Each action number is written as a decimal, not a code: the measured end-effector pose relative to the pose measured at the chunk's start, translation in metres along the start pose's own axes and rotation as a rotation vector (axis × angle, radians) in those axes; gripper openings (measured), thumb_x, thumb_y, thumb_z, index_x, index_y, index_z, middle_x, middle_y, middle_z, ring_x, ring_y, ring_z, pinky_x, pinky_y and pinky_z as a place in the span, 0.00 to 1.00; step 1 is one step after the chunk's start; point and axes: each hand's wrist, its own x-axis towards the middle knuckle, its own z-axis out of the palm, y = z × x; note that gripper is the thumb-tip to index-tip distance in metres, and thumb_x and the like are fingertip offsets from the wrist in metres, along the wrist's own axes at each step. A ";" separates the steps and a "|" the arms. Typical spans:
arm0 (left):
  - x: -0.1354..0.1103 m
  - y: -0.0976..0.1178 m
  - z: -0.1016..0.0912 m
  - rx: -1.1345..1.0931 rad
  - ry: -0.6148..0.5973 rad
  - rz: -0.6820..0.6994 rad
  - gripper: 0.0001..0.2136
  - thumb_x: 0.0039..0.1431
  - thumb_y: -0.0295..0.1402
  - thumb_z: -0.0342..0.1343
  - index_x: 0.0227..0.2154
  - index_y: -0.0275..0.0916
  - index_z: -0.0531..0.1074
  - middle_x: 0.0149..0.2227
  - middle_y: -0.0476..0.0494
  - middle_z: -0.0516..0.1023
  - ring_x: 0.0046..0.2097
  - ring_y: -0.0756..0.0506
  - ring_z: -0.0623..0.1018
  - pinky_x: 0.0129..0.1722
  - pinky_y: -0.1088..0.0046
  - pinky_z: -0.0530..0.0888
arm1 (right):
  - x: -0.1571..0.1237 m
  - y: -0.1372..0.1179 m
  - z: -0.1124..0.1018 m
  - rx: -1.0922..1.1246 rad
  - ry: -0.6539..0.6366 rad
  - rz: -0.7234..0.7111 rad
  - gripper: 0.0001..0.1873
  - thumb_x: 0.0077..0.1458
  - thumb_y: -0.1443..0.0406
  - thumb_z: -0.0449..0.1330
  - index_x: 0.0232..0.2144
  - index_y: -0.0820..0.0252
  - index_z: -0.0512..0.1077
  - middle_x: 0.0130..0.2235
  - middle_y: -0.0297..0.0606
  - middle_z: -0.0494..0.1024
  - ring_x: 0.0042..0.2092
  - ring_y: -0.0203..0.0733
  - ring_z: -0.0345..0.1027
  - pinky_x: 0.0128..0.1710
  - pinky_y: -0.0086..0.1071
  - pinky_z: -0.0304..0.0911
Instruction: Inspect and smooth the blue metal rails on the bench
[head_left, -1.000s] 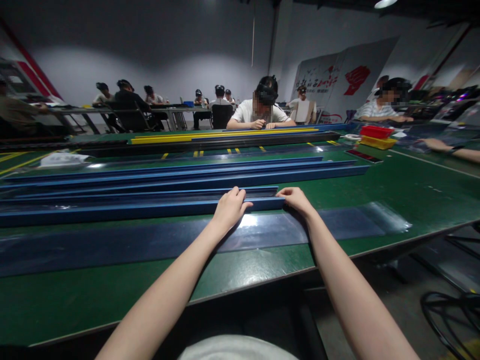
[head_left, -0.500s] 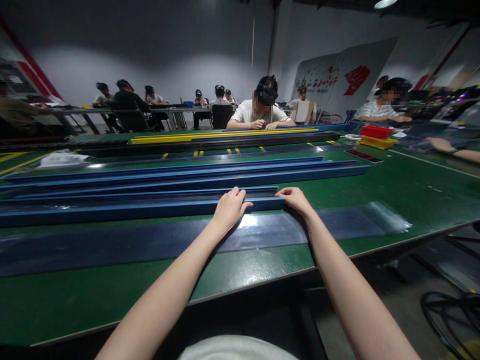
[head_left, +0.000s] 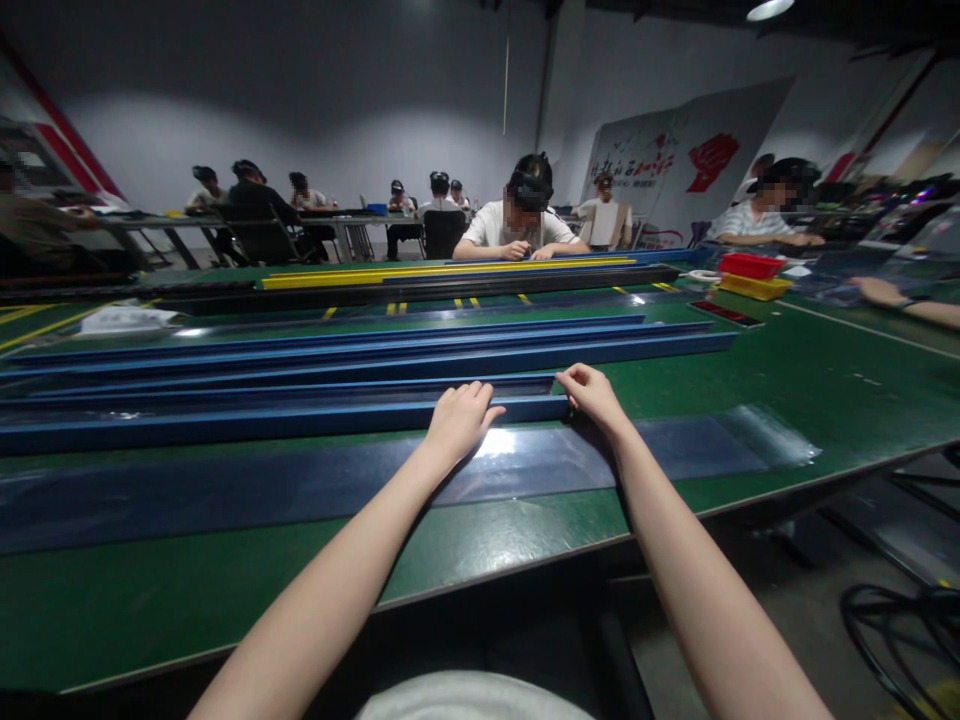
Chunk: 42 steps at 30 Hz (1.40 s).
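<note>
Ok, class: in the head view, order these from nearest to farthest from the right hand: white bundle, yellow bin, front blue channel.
1. Front blue channel: its right end at the right hand.
2. Yellow bin: beyond, rightward, under the red bin.
3. White bundle: far left.

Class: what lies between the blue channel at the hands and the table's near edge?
The head view shows a long, glossy strip under the forearms, with green tabletop on either side.
</note>
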 end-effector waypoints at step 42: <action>-0.005 -0.037 -0.031 -0.089 -0.176 -0.079 0.11 0.55 0.42 0.53 0.31 0.39 0.72 0.36 0.45 0.75 0.40 0.44 0.74 0.32 0.75 0.66 | -0.018 -0.018 0.004 -0.302 -0.042 -0.403 0.18 0.52 0.55 0.52 0.18 0.58 0.62 0.22 0.33 0.66 0.25 0.35 0.58 0.27 0.28 0.50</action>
